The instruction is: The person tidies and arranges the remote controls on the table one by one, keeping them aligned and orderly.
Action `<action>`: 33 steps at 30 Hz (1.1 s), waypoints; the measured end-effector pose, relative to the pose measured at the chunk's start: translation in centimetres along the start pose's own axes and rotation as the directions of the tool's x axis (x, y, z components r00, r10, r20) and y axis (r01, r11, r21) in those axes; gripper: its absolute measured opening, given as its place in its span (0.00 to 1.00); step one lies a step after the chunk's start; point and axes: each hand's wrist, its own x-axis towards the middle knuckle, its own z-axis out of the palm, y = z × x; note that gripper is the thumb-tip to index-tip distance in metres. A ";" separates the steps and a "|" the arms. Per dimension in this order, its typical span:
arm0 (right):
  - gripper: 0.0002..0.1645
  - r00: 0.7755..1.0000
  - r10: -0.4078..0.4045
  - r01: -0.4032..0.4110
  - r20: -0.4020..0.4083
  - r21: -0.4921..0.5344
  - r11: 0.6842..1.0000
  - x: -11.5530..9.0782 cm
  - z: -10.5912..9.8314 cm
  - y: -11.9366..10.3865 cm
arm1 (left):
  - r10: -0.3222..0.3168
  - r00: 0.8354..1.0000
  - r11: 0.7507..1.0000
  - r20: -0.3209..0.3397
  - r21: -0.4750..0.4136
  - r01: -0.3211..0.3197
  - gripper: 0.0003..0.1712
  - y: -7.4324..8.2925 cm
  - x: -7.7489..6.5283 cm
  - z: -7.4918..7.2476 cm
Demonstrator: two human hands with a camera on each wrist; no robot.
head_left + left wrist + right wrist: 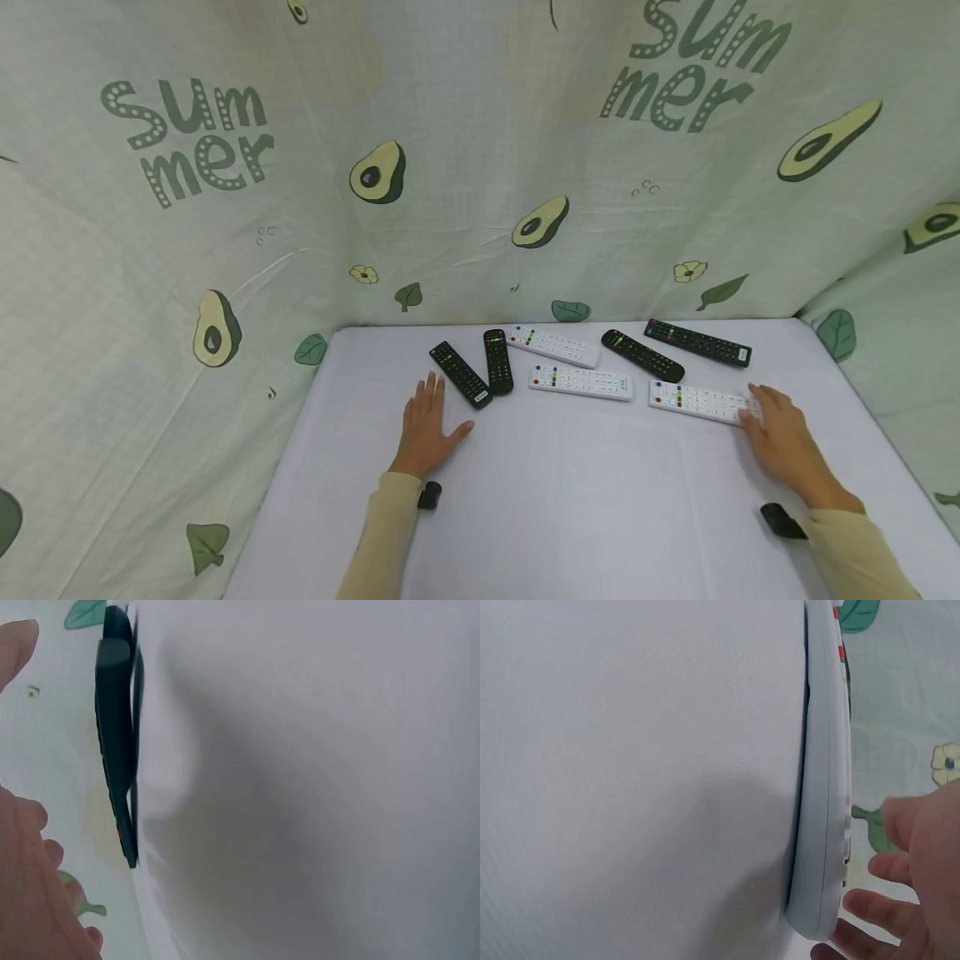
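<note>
My left hand (427, 429) is over the table's left part, fingers straight and thumb spread, just in front of a black remote control (461, 375). Nothing is in it. The left wrist view shows a black remote's side (115, 727) beyond the fingers. At the right, my right hand (783, 437) reaches over the right end of a white remote control (697, 402), covering that end. In the right wrist view the same white remote (821, 787) lies flat, with the loosely bent fingers (881, 909) around its near end; whether they touch it I cannot tell.
More remotes lie toward the back of the white table (570, 500): a black one (498, 362), a white one (553, 346), another white one (581, 382), a black one (642, 355) and a black one (697, 342). A patterned cloth (450, 108) hangs behind the table.
</note>
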 end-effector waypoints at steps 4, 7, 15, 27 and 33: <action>0.28 0.999 0.038 -0.037 -0.020 0.036 0.999 0.1 -0.2 0.3 | 0.053 0.998 0.998 -0.026 -0.032 -0.053 0.59 1.2 -0.1 0.3; 0.26 0.995 0.099 -0.098 -0.015 0.048 0.994 0.1 -0.4 0.4 | 0.073 0.997 0.997 -0.015 -0.020 -0.073 0.58 2.0 -0.1 0.9; 0.25 0.978 0.207 -0.207 0.005 0.072 0.976 0.0 -0.9 0.5 | 0.097 0.995 0.995 0.023 -0.024 -0.097 0.57 4.2 -0.1 2.5; 0.24 0.975 0.223 -0.223 0.020 0.079 0.971 0.4 -1.3 0.6 | 0.212 0.977 0.974 0.028 -0.090 -0.209 0.54 7.9 -0.4 4.0; 0.25 0.970 0.239 -0.241 0.040 0.088 0.966 0.2 -1.4 0.7 | 0.252 0.966 0.967 0.064 -0.069 -0.247 0.53 9.5 -0.5 5.2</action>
